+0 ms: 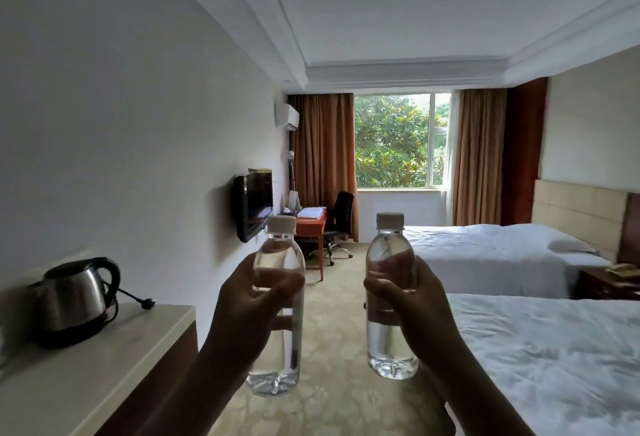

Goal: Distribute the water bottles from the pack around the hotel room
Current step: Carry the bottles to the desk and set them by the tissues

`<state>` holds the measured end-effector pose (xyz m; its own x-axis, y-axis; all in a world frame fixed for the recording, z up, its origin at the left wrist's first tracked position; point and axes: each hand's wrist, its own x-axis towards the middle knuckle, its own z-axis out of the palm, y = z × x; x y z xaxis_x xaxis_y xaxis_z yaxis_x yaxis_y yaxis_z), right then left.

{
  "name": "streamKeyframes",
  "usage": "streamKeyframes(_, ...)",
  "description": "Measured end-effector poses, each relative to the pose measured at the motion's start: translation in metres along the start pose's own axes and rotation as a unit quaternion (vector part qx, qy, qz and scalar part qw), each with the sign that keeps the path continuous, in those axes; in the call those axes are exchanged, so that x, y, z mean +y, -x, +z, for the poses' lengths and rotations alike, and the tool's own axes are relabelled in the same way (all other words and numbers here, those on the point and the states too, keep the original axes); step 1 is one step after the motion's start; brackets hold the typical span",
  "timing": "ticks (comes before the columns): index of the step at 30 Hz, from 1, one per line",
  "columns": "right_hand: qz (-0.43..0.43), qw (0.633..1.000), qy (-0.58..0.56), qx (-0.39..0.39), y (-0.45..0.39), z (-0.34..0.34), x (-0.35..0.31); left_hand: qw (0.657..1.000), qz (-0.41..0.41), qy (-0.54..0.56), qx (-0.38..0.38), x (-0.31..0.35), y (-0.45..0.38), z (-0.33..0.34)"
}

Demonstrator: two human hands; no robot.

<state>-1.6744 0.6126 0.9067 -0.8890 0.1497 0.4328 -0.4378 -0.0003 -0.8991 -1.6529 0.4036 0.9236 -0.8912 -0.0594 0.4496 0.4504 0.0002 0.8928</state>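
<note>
I hold two clear water bottles with white caps upright in front of me, over the carpeted aisle. My left hand is wrapped around the middle of the left water bottle. My right hand grips the middle of the right water bottle. Both bottles look full, and their caps are on. The bottle pack is not in view.
A steel kettle stands on a pale counter at my left. Two white beds fill the right side, with a nightstand between them. A wall TV, a desk and an office chair lie ahead by the window.
</note>
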Motion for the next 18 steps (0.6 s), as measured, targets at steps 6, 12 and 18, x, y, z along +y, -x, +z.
streamKeyframes(6, -0.005, 0.999, 0.003, 0.036, -0.120, 0.029, 0.075, 0.999, 0.035, 0.041, 0.001, -0.073, -0.125, -0.014)
streamKeyframes(12, -0.008, 0.996, 0.076, 0.045, -0.247, 0.036, 0.115, 0.996, 0.032, 0.079, -0.010, -0.143, -0.271, 0.004)
streamKeyframes(18, -0.006, 0.993, 0.089, 0.079, -0.355, 0.028, 0.166, 0.996, 0.010, 0.084, -0.032, -0.210, -0.381, 0.039)
